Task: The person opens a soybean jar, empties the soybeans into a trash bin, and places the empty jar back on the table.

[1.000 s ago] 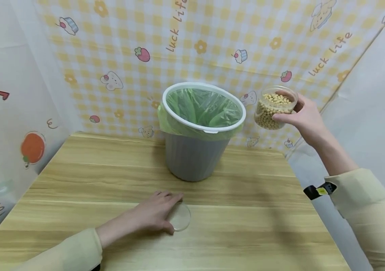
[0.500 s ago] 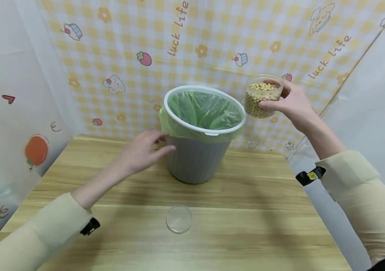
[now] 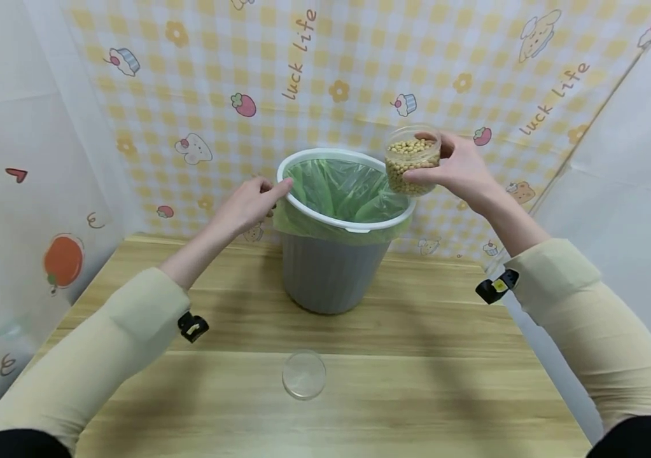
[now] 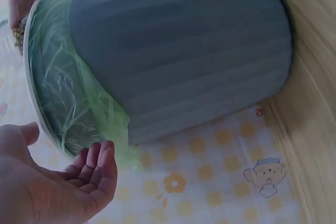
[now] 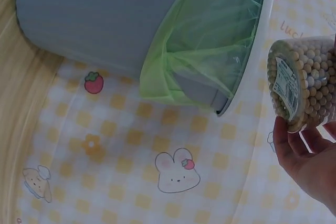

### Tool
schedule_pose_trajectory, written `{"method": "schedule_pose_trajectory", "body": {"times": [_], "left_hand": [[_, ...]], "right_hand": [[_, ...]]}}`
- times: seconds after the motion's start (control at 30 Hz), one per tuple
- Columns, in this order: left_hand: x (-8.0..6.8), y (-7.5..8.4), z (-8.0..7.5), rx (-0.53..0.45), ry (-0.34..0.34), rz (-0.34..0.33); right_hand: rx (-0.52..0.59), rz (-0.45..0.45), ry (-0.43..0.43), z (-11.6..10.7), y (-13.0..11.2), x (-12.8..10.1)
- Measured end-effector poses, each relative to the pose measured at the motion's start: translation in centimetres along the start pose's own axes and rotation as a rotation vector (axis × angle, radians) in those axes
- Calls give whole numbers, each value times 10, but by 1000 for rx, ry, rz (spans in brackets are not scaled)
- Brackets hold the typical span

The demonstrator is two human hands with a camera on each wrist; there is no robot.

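Hands apart: I note the left hand (image 3: pixel 247 205) has left the lid (image 3: pixel 303 374) at 6 o'clock for the bin (image 3: pixel 336 270) rim; right hand (image 3: pixel 458 170) has carried the jar (image 3: pixel 411 159) of beans over its 2 o'clock edge, ready for tipping.

Clear round lid (image 3: pixel 303 374) lying flat on wooden table (image 3: pixel 445 381), yellow checked backdrop (image 3: pixel 359 63) behind

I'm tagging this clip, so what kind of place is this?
Probably a staged tabletop booth rather than a real kitchen: patterned cartoon sheets hang as walls around a wooden table holding only a lined bin and a clear lid.
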State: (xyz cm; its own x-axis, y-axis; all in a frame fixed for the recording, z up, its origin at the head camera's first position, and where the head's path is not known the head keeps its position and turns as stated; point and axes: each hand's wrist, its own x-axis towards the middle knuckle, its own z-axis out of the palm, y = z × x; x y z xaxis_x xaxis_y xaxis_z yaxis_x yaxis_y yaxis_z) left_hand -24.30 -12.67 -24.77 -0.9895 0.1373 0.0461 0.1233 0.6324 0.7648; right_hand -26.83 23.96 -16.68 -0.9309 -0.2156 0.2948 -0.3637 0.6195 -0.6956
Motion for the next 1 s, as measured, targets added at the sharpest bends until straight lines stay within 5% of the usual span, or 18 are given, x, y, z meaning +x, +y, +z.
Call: {"method": "schedule_pose_trajectory", "body": {"times": [0.37, 0.57, 1.0], "left_hand": [[18, 3, 11, -214, -23, -66], [20, 4, 15, -283, -25, -66], [19, 4, 14, -370, -8, -74]], "right_hand": [[-213, -35, 19, 20, -11, 13], [-363, -89, 14, 24, -14, 17], [-494, -269, -10, 37, -18, 30]]}}
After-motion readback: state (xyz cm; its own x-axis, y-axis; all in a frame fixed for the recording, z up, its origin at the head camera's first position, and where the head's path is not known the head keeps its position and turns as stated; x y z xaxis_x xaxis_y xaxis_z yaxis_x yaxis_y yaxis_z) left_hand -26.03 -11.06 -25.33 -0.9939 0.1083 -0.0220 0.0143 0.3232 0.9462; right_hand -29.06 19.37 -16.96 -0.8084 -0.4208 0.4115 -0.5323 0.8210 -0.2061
